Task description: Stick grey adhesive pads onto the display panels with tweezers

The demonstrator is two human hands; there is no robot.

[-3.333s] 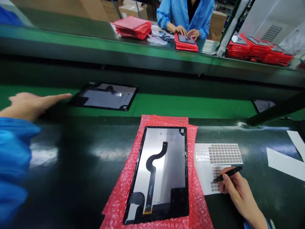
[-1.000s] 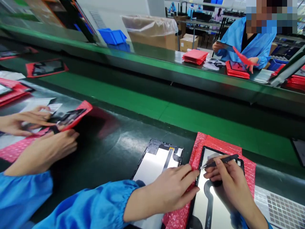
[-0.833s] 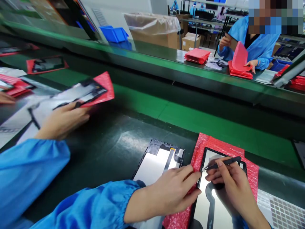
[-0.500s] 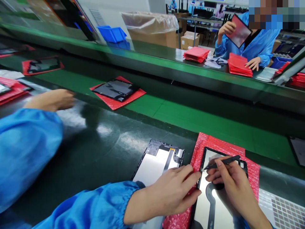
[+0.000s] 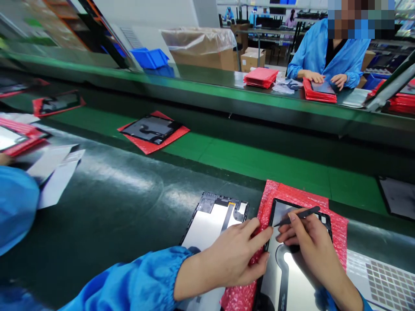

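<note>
Black tweezers (image 5: 300,215) are gripped in my right hand (image 5: 311,237), their tip at the left edge of a panel with a black frame and silvery back (image 5: 298,276). This panel lies on red bubble wrap (image 5: 339,224). My left hand (image 5: 235,255) has its fingers apart and their tips against the panel's left edge. Partly under my left hand and wrist is a second panel (image 5: 207,220), with an orange-edged connector near its top.
A sheet of small silver squares (image 5: 389,280) lies at the right. Beyond runs a green belt (image 5: 227,151) carrying panels on red wrap (image 5: 152,129). A co-worker's blue sleeve (image 5: 16,207) is at the left; another person (image 5: 330,56) works across the belt.
The tweezers' tip has met the panel edge beside my left fingertips. The neighbour's arm has drawn back left, uncovering white papers. The person opposite has laid a panel on the red stack.
</note>
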